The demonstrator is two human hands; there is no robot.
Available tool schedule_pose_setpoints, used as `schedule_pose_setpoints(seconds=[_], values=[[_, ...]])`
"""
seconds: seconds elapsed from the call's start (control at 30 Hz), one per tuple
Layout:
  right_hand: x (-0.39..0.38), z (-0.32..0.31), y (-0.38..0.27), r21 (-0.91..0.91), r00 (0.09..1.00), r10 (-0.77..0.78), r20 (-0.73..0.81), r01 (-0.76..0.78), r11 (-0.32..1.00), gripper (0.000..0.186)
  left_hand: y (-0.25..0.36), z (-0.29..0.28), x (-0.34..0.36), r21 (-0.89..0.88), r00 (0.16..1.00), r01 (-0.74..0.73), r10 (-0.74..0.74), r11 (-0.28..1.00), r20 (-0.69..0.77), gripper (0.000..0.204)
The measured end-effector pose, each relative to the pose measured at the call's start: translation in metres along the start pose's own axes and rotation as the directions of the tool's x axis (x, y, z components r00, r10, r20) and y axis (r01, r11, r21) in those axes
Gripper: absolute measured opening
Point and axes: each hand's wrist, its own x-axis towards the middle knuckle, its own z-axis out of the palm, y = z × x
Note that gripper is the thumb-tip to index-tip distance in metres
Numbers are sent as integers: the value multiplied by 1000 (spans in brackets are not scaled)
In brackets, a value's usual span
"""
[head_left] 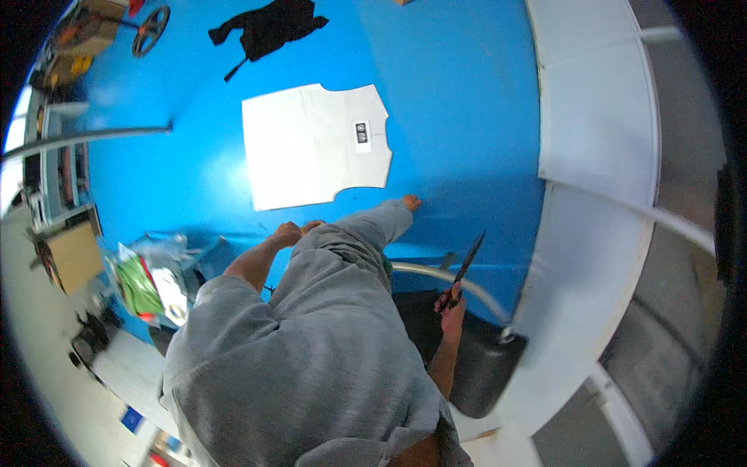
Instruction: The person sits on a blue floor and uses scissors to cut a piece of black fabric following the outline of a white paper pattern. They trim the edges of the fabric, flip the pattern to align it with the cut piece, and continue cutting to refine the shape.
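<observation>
My right hand is closed round the dark handles of a pair of scissors. Their long blades are together and point up and away from me, over the blue floor. Beside my grey-clothed leg, my left hand is low and close to the leg; its fingers are small and partly hidden. Beyond both hands a flat white vest-shaped piece lies on the floor, with curved cutouts along its sides. On it sits a small white label with a black printed patch. My bare foot shows just below that piece.
A black garment lies crumpled at the far side. A black chair seat with a curved pale metal bar stands at my right, near a white panel. Plastic-wrapped items and a metal pole are at the left.
</observation>
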Motion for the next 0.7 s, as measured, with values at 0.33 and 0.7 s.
schedule_pose_setpoints(seconds=[0.33,0.7], values=[[160,-100,-245,-466,891,455,14,-397,791,35,344,9,9,-815,771,406,-634,413,63,36],[317,54,-356,-745,801,494,339,549,-378,25,623,71,-38,-945,842,189,-539,267,16,23]])
